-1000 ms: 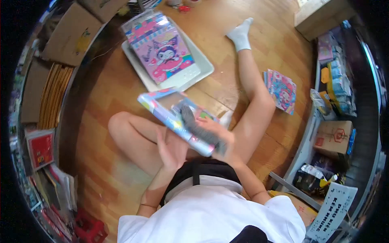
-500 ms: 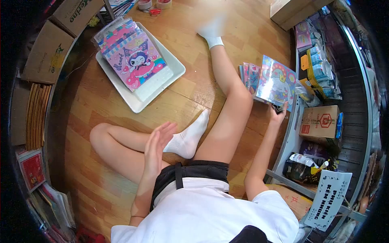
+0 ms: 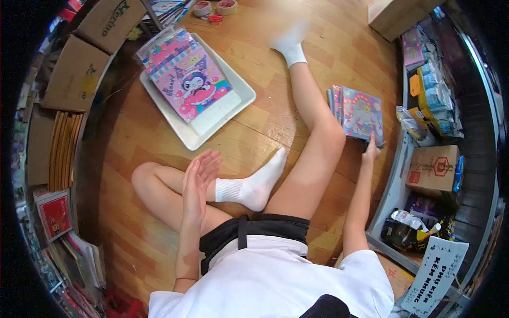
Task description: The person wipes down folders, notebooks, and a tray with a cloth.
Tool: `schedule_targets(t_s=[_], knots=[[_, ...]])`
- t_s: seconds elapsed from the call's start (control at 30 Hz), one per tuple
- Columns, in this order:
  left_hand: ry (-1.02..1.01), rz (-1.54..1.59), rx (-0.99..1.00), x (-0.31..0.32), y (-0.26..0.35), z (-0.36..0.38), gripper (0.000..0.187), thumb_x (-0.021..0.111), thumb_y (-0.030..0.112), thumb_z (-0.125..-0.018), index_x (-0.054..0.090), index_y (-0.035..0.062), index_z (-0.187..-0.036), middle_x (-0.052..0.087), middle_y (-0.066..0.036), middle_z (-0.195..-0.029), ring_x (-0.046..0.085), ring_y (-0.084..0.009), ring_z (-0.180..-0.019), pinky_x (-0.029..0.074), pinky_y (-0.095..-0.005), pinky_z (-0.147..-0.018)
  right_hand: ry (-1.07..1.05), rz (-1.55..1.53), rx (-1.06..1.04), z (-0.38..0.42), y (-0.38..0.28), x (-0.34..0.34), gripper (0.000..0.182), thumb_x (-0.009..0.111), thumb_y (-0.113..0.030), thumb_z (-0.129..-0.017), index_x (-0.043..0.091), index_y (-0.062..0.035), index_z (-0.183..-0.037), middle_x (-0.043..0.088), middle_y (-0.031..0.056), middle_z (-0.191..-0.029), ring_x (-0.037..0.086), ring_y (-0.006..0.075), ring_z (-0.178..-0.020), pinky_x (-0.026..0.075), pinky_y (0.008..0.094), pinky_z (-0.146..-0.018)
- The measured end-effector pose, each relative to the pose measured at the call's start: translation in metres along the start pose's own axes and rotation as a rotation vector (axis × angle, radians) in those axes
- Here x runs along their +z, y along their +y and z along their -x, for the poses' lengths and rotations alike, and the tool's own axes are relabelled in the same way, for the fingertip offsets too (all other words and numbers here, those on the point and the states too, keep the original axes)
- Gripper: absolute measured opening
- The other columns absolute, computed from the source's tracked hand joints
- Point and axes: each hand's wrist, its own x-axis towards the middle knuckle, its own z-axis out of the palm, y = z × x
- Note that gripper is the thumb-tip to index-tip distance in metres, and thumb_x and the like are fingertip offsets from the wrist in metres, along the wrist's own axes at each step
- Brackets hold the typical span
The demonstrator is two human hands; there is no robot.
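My right hand (image 3: 373,150) reaches out past my right knee and grips the near edge of a colourful book (image 3: 362,112) with a white long-eared cartoon character on its cover. The thumb lies on the cover, and something dark shows at the fingers by that edge. Several more thin books (image 3: 335,103) lie beside it, partly hidden by it and my leg. My left hand (image 3: 202,172) is raised over my folded left leg with its fingers stretched out and holds nothing. In front of me, a stack of pink cartoon books (image 3: 195,87) rests in a white tray (image 3: 241,103).
Shelves line the right side, with a cardboard box (image 3: 432,167), packets (image 3: 436,87) and a printed sign (image 3: 436,275). Cardboard boxes (image 3: 74,74) and papers stand at the left. Tape rolls (image 3: 227,7) and red scissors (image 3: 213,19) lie at the far end.
The book in my right hand has gone from tilted up to lying flatter beside the other books. My left hand has turned slightly with fingers still extended. The whole view has shifted a little.
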Motion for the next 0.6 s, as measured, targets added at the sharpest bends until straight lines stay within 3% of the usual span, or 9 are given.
schedule_targets(t_s=[0.07,0.13,0.2,0.3,0.37,0.43,0.53,0.6], knots=[[0.046,0.009,0.05,-0.009,0.005,-0.009,0.045,0.034,0.033,-0.099,0.045,-0.0001,-0.128,0.053,-0.015,-0.128,0.05,-0.023,-0.12,0.035,-0.037,-0.103,-0.139,-0.059,-0.099,-0.007,0.014,-0.008,0.04,0.072,-0.03,-0.081,0.064,0.0026,-0.103,0.065,0.0108,-0.099,0.06,0.0171,-0.084,0.05,0.0336,-0.073],[0.035,-0.079,0.083,-0.022,0.012,-0.023,0.045,0.034,0.033,-0.1,0.044,0.0,-0.128,0.053,-0.015,-0.127,0.051,-0.0241,-0.118,0.036,-0.0368,-0.102,-0.248,-0.217,-0.269,-0.023,0.039,-0.019,0.052,0.073,-0.044,-0.077,0.066,0.006,-0.092,0.066,0.0106,-0.092,0.061,0.0187,-0.083,0.048,0.0339,-0.078],[0.043,-0.15,0.109,-0.041,0.017,-0.049,0.044,0.037,0.032,-0.099,0.045,-0.0003,-0.128,0.055,-0.015,-0.125,0.053,-0.0244,-0.116,0.038,-0.0354,-0.1,-0.404,-0.239,-0.229,-0.002,0.024,-0.053,0.057,0.068,-0.046,-0.081,0.063,0.0084,-0.098,0.064,0.0116,-0.098,0.06,0.0202,-0.086,0.047,0.0336,-0.079],[0.212,-0.306,0.23,-0.075,0.016,-0.111,0.044,0.048,0.028,-0.097,0.044,-0.0028,-0.128,0.055,-0.016,-0.123,0.054,-0.0247,-0.113,0.041,-0.0329,-0.096,-0.212,-0.229,-0.228,0.045,0.013,-0.086,0.052,0.064,-0.041,-0.086,0.057,0.0063,-0.107,0.061,0.0111,-0.105,0.058,0.0194,-0.089,0.047,0.033,-0.08],[0.445,-0.435,0.527,-0.112,-0.006,-0.182,0.06,0.064,0.034,-0.087,0.042,-0.0051,-0.127,0.051,-0.02,-0.124,0.053,-0.0288,-0.111,0.04,-0.0347,-0.095,-0.224,-0.243,-0.257,0.093,-0.007,-0.114,0.048,0.062,-0.039,-0.088,0.056,0.0034,-0.11,0.061,0.0094,-0.105,0.058,0.0183,-0.091,0.045,0.0318,-0.081],[0.589,-0.835,0.549,-0.129,0.0,-0.227,0.073,0.073,0.036,-0.078,0.04,-0.0089,-0.125,0.047,-0.026,-0.125,0.049,-0.0341,-0.112,0.039,-0.0387,-0.097,-0.32,-0.344,-0.273,0.114,-0.006,-0.128,0.043,0.061,-0.035,-0.09,0.058,0.0007,-0.112,0.061,0.0072,-0.105,0.057,0.0176,-0.091,0.044,0.0303,-0.082],[0.575,-1.022,0.467,-0.122,0.005,-0.254,0.077,0.075,0.038,-0.073,0.04,-0.0107,-0.122,0.047,-0.029,-0.12,0.045,-0.0376,-0.114,0.038,-0.0411,-0.098,-0.465,-0.303,-0.259,0.15,-0.011,-0.136,0.039,0.061,-0.032,-0.09,0.058,-0.0002,-0.112,0.061,0.0061,-0.104,0.057,0.0167,-0.091,0.044,0.0297,-0.081],[0.653,-1.061,0.52,-0.115,0.002,-0.258,0.077,0.079,0.031,-0.069,0.039,-0.0101,-0.12,0.047,-0.028,-0.116,0.044,-0.0398,-0.114,0.039,-0.0418,-0.097,-0.552,-0.359,-0.19,0.163,-0.008,-0.13,0.036,0.061,-0.029,-0.09,0.059,-0.001,-0.112,0.062,0.0047,-0.103,0.057,0.0143,-0.09,0.044,0.0275,-0.079]])
